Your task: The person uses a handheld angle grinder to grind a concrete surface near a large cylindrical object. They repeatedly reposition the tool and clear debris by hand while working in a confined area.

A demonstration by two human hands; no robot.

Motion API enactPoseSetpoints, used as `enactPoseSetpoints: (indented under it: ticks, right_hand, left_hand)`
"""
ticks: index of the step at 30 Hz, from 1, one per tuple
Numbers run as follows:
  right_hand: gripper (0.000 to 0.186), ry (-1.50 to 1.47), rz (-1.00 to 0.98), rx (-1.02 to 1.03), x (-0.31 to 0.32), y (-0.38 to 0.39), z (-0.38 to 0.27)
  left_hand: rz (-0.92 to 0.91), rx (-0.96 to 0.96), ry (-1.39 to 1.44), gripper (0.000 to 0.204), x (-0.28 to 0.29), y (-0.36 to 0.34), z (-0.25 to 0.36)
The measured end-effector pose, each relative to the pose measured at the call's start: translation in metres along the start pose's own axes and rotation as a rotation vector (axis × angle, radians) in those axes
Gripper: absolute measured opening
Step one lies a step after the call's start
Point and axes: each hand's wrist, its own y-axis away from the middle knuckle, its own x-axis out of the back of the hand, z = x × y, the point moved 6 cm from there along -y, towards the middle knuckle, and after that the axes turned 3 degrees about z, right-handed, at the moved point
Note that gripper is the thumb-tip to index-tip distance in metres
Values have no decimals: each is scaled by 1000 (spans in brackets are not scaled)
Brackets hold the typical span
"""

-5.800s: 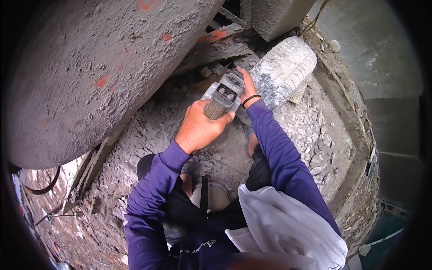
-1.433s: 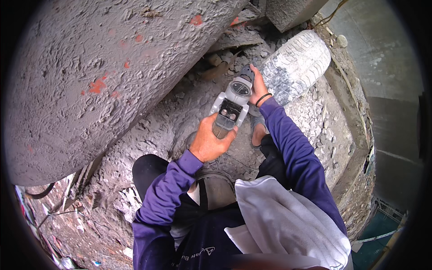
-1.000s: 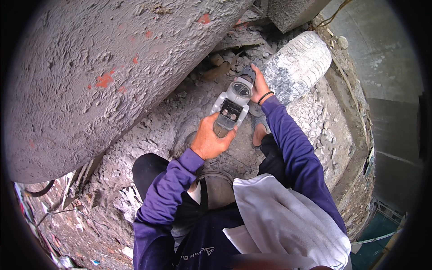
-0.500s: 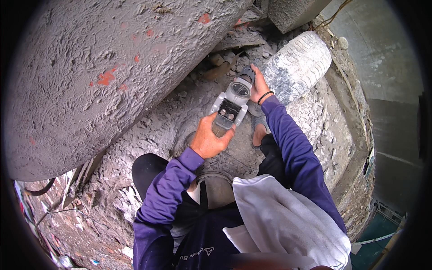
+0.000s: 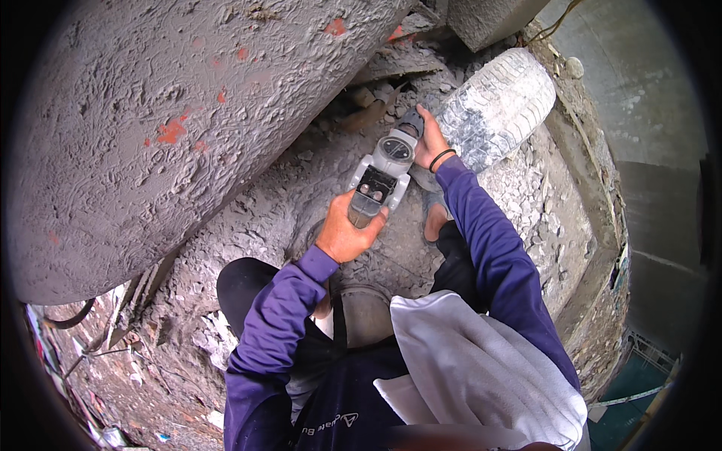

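Note:
Between my two hands is a grey and black power tool (image 5: 392, 152), tilted with its far end toward the upper right. Its exact kind cannot be made out from above. My left hand (image 5: 347, 231) is closed round the near end, thumb along its right side. Around the dark far end, my right hand (image 5: 432, 140) is closed, with its fingers partly hidden behind the tool. A black band circles my right wrist. The tool's underside is out of sight. Just right of my right hand lies a dusty, whitish tyre (image 5: 496, 105).
A large, rough mud-coated curved body (image 5: 173, 128) with reddish patches fills the upper left. Broken rubble (image 5: 545, 203) covers the ground around my feet. A concrete edge (image 5: 583, 289) runs down the right, beside a grey wall (image 5: 654, 128). A white cloth (image 5: 481, 361) hangs over my front.
The power tool and both hands sit very slightly further left in the picture, as the whole view shifts a little. My grip looks the same.

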Motion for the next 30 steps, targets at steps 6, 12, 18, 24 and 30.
enactPoseSetpoints:
  ticks: [6, 12, 18, 24, 30]
  right_hand:
    - [71, 106, -7, 37, 11, -18, 8]
    - [60, 92, 54, -56, 7, -14, 13]
    - [80, 248, 52, -108, 3, -6, 21]
    - [90, 347, 71, -181, 10, -28, 43]
    - [96, 383, 44, -190, 9, -37, 47]
  left_hand:
    - [7, -27, -22, 18, 3, 2, -11]
    - [12, -24, -7, 18, 9, 4, -26]
    - [34, 88, 9, 19, 21, 9, -55]
    - [106, 370, -16, 25, 47, 30, -132]
    - [183, 243, -14, 17, 53, 29, -149]
